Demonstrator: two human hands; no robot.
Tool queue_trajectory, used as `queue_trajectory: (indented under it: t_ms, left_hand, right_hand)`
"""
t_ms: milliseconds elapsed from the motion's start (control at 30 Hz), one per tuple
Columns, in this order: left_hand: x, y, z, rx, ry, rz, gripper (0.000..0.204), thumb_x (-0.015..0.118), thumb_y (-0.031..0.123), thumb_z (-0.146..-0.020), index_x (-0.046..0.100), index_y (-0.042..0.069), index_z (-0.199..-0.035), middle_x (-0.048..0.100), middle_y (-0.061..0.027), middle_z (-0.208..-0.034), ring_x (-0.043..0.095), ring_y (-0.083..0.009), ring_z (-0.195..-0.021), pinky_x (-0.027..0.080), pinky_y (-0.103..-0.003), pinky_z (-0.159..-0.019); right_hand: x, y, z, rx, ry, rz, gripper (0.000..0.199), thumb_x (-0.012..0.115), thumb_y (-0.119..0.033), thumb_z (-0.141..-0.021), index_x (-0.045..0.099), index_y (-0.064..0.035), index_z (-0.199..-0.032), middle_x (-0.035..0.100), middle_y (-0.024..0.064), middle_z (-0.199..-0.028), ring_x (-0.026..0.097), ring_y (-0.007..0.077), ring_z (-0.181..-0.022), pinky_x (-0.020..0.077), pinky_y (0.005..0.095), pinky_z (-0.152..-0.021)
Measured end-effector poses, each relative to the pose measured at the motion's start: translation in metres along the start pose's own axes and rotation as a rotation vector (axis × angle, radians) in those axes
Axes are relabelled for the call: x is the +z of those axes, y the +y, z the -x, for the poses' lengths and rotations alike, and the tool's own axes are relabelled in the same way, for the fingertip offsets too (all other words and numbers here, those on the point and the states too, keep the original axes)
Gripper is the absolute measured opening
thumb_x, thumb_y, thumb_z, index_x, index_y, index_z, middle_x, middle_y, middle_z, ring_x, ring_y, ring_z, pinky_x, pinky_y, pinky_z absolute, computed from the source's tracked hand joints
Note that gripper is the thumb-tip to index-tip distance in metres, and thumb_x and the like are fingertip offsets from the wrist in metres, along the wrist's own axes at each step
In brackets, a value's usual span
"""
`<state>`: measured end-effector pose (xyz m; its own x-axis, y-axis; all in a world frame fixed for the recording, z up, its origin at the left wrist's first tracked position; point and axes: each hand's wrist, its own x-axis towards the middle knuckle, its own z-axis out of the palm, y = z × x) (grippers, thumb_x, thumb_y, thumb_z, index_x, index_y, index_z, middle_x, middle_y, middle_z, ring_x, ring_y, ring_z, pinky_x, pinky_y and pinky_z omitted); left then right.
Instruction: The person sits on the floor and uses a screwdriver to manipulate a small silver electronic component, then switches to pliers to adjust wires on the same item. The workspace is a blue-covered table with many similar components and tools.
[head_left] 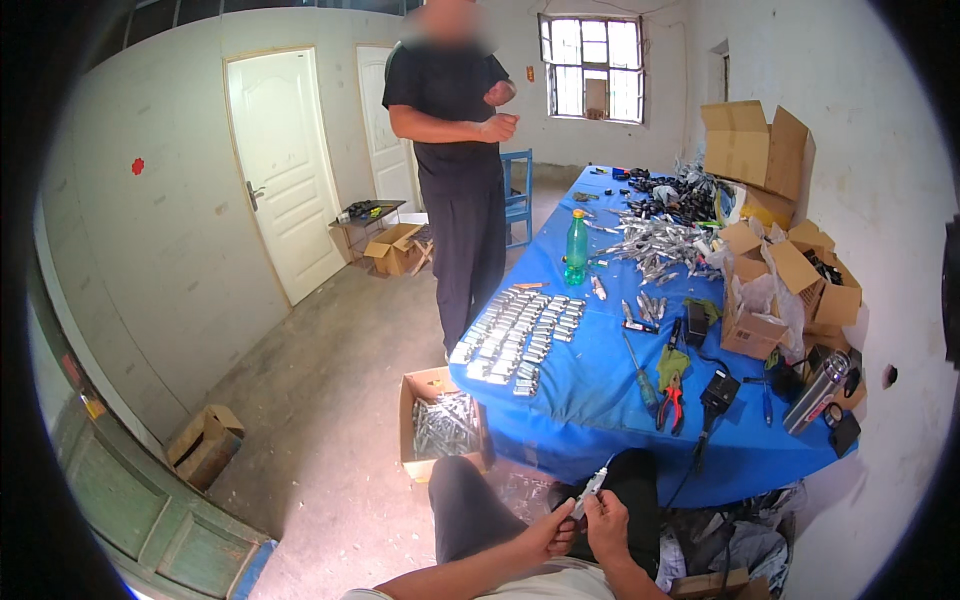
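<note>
Both of my hands meet over my lap at the bottom of the head view. My left hand and my right hand pinch a small silvery metal part between their fingers, its tip pointing up and right. My dark-trousered knees lie under the hands. In front of me stands a table under a blue cloth, with rows of small silver parts laid out on its near left side.
A person in dark clothes stands at the table's left. On the cloth: a green bottle, pliers, screwdrivers, a heap of metal parts, open cardboard boxes. A box of parts sits on the floor.
</note>
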<state>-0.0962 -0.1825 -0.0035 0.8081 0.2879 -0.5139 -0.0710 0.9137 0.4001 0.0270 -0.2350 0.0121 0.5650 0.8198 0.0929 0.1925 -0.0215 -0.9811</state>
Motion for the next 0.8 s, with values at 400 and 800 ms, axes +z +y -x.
queue_trajectory:
  t_ms: [400, 800]
  left_hand:
    - [0.022, 0.002, 0.010, 0.049, -0.096, -0.173, 0.045, 0.048, 0.052, -0.093, 0.039, 0.017, -0.067, 0.028, 0.0067, -0.057, 0.025, -0.0046, -0.047, 0.017, -0.021, -0.042]
    - [0.042, -0.013, 0.015, -0.026, -0.011, -0.155, 0.052, 0.046, 0.057, -0.092, 0.031, 0.018, -0.060, 0.022, 0.0070, -0.053, 0.018, -0.0056, -0.041, 0.014, -0.023, -0.039]
  right_hand:
    - [-0.033, -0.023, 0.005, -0.005, -0.088, -0.074, 0.022, 0.059, -0.019, -0.086, 0.055, 0.0014, -0.078, 0.057, 0.0062, -0.061, 0.053, 0.0108, -0.049, 0.0428, 0.0259, -0.046]
    - [-0.049, -0.012, 0.013, -0.004, -0.113, -0.146, 0.021, 0.056, -0.021, -0.090, 0.055, -0.0013, -0.084, 0.056, 0.0030, -0.064, 0.052, 0.0096, -0.049, 0.0419, 0.0241, -0.043]
